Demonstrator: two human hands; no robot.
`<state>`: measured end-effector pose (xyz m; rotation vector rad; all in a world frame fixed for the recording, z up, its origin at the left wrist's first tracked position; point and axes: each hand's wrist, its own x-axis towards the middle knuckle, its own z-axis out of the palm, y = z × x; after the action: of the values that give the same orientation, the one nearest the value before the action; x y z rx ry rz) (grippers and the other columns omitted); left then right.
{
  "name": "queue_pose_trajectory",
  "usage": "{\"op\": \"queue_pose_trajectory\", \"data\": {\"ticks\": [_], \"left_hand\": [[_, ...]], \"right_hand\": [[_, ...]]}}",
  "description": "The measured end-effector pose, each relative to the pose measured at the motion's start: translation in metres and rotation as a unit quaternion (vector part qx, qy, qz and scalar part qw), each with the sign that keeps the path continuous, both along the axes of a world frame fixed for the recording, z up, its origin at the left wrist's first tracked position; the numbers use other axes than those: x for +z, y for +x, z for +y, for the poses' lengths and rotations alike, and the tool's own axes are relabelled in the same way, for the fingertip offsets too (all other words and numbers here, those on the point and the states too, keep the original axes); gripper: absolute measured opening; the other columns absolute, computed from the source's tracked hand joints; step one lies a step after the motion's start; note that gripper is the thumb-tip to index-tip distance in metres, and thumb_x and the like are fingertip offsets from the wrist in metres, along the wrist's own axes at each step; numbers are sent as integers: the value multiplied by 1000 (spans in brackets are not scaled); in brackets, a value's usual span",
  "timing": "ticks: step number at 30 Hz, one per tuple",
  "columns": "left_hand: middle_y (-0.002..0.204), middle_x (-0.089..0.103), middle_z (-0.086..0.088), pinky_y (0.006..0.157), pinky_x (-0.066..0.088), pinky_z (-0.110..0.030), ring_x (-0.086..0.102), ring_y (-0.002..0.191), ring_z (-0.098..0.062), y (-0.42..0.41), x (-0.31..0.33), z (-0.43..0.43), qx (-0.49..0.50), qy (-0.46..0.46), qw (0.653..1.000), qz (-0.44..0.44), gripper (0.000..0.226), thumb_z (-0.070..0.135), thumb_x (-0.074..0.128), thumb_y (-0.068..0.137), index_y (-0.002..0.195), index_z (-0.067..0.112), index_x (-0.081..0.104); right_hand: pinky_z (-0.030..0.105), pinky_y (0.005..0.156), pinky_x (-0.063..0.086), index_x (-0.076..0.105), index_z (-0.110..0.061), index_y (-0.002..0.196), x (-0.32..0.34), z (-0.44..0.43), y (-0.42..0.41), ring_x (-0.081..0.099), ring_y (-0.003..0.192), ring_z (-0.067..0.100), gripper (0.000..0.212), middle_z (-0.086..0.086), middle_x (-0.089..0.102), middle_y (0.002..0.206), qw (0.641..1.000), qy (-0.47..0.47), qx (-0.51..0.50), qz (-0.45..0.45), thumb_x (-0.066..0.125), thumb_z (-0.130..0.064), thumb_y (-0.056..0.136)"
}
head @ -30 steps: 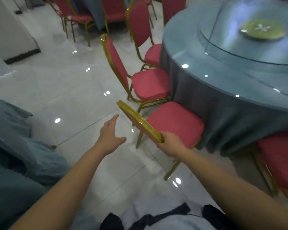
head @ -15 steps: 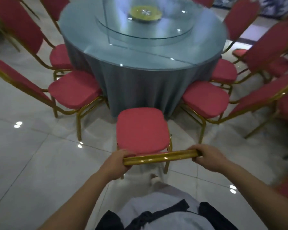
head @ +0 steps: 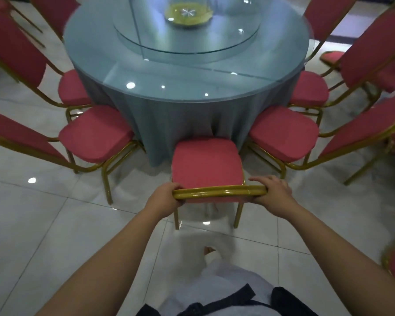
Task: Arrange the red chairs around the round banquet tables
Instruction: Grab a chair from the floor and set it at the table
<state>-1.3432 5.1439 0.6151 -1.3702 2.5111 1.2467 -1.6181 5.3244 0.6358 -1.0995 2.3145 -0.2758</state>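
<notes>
Chair [head: 206, 160] top rail spans left grip [head: 167, 196], right grip [head: 273, 193].

The floor [head: 37, 236] is laid with large, glossy, pale grey-white tiles. Thin dark grout lines [head: 278, 270] form a grid that looks skewed under the wide lens. Small round light reflections [head: 32, 180] gleam on the polish, one bright at the left and a fainter one nearer the middle. At the upper right a dark strip [head: 344, 39] crosses the floor. The light is dim, cool and even.
</notes>
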Motion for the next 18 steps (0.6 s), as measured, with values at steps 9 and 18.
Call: {"op": "queue_pose_trajectory", "data": {"ticks": [9, 18], "left_hand": [[124, 43, 11, 87, 41, -25, 43, 112, -10, 13, -6, -34, 104, 109, 989, 4, 97, 27, 87, 71, 149, 36, 31], [145, 44, -2, 97, 45, -36, 42, 132, -22, 142, 3, -83, 272, 123, 954, 5, 76, 31, 72, 88, 150, 36, 29]], "right_hand": [[46, 116, 30, 42, -61, 130, 56, -74, 4, 34, 138, 9, 76, -20, 40, 146, 977, -46, 129, -166, 60, -90, 63], [34, 108, 40, 48, -48, 134, 59, -205, 128, 44, 127, 2, 65, -22, 47, 136, 943, -110, 209, -235, 63, -71, 76]]}}
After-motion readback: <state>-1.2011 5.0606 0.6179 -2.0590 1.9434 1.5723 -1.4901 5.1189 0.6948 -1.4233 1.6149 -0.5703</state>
